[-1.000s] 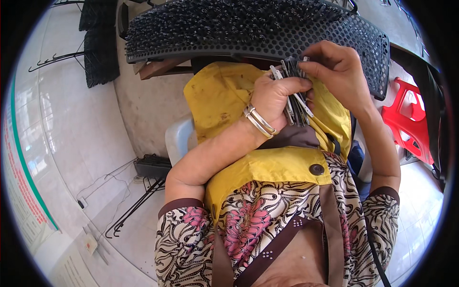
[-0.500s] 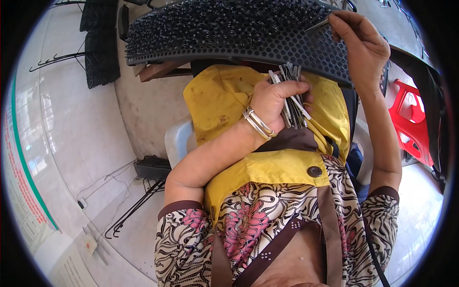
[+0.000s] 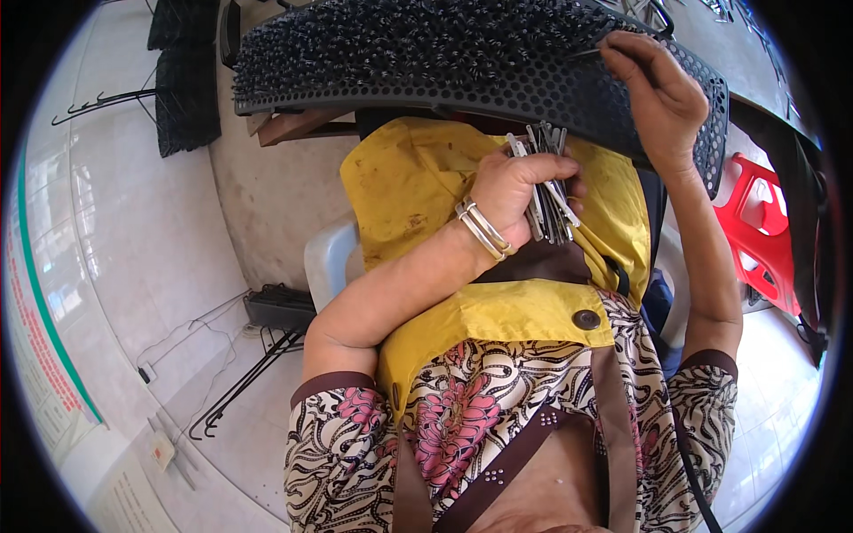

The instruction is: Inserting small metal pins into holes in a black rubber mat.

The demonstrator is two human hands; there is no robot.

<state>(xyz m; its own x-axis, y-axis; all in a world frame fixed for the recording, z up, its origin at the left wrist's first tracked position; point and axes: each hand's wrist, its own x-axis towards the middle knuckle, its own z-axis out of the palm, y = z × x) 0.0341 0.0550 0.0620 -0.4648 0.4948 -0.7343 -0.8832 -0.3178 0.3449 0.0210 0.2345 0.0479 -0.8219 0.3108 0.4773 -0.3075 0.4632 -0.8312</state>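
My left hand (image 3: 511,194) is wrapped round a bundle of thin, flat metal strips (image 3: 553,213), held over my lap with the thumb across them. My right hand (image 3: 665,99) is raised above a black perforated panel (image 3: 613,120), thumb and index finger pinching one slim metal strip (image 3: 583,54). That strip points left, toward a dense mass of dark, thin pieces (image 3: 400,44) standing up from the panel's holes. Whether its far end sits in a hole is too small to tell. Bare round holes show along the panel's near edge and right end.
A yellow apron (image 3: 400,195) covers my lap below the panel. To the right stands a red plastic stool (image 3: 755,222). Black hooked racks (image 3: 107,107) are at the left by a pale wall, and a light-coloured chair arm (image 3: 330,266) is beside my left arm.
My right hand has shifted slightly left and nearer the panel, with the strip now lying flatter. My left hand and its bundle have hardly moved.
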